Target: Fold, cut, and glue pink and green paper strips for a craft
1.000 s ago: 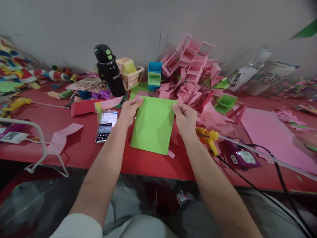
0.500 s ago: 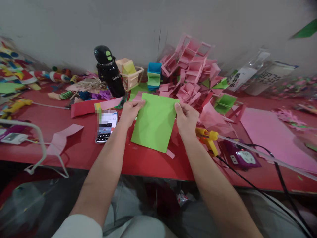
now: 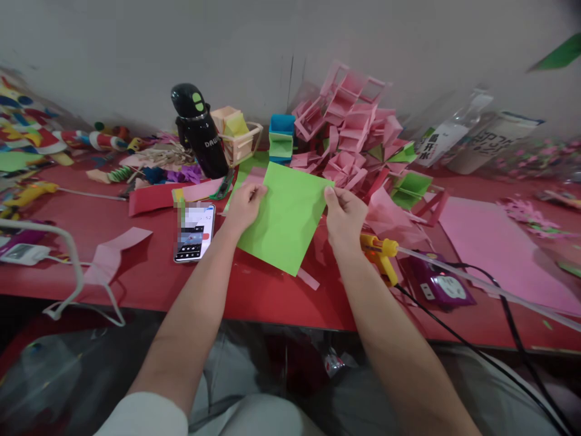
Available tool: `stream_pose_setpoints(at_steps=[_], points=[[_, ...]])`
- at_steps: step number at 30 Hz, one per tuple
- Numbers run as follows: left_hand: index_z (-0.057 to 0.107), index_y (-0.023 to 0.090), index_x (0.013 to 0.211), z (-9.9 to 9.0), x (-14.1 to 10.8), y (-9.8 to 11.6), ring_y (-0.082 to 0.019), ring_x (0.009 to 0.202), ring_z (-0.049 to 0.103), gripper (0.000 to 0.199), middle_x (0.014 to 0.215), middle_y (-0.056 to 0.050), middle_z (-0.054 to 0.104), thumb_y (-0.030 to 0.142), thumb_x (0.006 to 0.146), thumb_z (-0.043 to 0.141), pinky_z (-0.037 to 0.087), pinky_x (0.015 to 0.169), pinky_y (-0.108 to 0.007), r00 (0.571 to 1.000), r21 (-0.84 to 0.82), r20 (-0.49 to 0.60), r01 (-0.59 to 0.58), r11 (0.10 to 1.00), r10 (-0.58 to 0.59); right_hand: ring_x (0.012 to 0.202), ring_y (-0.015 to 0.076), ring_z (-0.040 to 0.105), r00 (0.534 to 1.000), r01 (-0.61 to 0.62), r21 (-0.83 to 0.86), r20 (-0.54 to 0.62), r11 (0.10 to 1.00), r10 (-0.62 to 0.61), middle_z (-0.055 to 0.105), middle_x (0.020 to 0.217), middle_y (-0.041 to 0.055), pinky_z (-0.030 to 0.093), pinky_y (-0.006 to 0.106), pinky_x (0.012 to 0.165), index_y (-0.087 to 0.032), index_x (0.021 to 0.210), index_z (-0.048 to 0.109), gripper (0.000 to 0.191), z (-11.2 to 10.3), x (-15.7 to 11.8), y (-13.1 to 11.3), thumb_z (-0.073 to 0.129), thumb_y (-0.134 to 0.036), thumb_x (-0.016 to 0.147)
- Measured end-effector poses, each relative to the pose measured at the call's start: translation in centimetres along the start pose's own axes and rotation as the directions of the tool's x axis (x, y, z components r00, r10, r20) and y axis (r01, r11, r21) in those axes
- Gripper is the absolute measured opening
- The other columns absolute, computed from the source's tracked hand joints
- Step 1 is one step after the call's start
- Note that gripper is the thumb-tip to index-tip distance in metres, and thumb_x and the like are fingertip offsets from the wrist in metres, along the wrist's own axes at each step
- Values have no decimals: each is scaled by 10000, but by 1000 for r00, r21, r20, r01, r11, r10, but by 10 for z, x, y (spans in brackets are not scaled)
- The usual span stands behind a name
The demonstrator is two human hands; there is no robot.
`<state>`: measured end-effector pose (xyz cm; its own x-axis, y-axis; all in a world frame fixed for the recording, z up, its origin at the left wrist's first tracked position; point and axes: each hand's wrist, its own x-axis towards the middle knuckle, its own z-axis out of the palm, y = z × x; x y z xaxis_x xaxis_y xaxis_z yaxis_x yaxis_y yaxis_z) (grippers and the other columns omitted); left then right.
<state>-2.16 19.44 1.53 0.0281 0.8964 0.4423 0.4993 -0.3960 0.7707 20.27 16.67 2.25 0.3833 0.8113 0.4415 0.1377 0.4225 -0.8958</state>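
Observation:
A bright green sheet of paper (image 3: 290, 215) is spread between my two hands above the red table. My left hand (image 3: 245, 203) pinches its left edge between thumb and curled fingers. At the upper right corner, my right hand (image 3: 344, 213) grips the sheet with the thumb on top. The sheet lies tilted, its lowest corner pointing toward me. Under that corner a small pink paper strip (image 3: 309, 279) sticks out on the table. Just right of my right wrist lies a yellow glue gun (image 3: 380, 251) with a clear glue stick.
A phone (image 3: 195, 233) lies left of my left forearm. Behind stand a black bottle (image 3: 200, 133), a blue and green paper box (image 3: 281, 138) and a heap of pink paper frames (image 3: 354, 121). A purple power box (image 3: 438, 281) with cables and pink sheets (image 3: 503, 254) occupy the right.
The green sheet has turned clockwise, its near corner shifting left and its top left corner rising. My right hand has moved slightly right; both hands still hold the paper.

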Motion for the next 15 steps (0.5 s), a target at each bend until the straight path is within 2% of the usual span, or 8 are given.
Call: stream_pose_setpoints(at_steps=[4, 8, 10, 15], points=[[561, 190, 712, 0, 0, -1, -147, 644, 435, 299, 656, 10, 468, 362, 954, 529, 314, 592, -280, 999, -14, 27, -23, 1000, 23, 586, 151, 547, 1000, 12, -28, -20, 1000, -13, 610, 640, 6, 459, 283, 537, -193, 728, 686, 353, -2, 1, 1, 714, -534, 817], [530, 190, 665, -3, -1, 2, -142, 635, 444, 276, 636, 11, 473, 272, 927, 557, 325, 595, -279, 999, 21, -53, -3, 1000, 4, 599, 162, 568, 1000, 22, -14, 12, 1000, -21, 620, 646, 12, 483, 295, 552, -200, 720, 683, 347, -1, 0, -1, 721, -532, 813], [527, 190, 658, -6, -3, 5, -138, 622, 441, 277, 627, 16, 466, 264, 923, 567, 329, 588, -276, 998, 12, -60, 8, 1000, -7, 598, 164, 576, 999, -6, 23, 36, 1000, 5, 625, 653, 11, 496, 300, 555, -203, 746, 692, 328, 0, 0, -1, 727, -524, 807], [585, 188, 734, -12, -5, 11, -130, 601, 440, 232, 641, 23, 483, 298, 937, 562, 342, 587, -268, 1000, -50, 13, 26, 998, -25, 617, 166, 600, 991, -118, 129, 79, 985, 109, 649, 725, 13, 529, 312, 576, -216, 811, 671, 242, 2, -1, 6, 713, -454, 816]])
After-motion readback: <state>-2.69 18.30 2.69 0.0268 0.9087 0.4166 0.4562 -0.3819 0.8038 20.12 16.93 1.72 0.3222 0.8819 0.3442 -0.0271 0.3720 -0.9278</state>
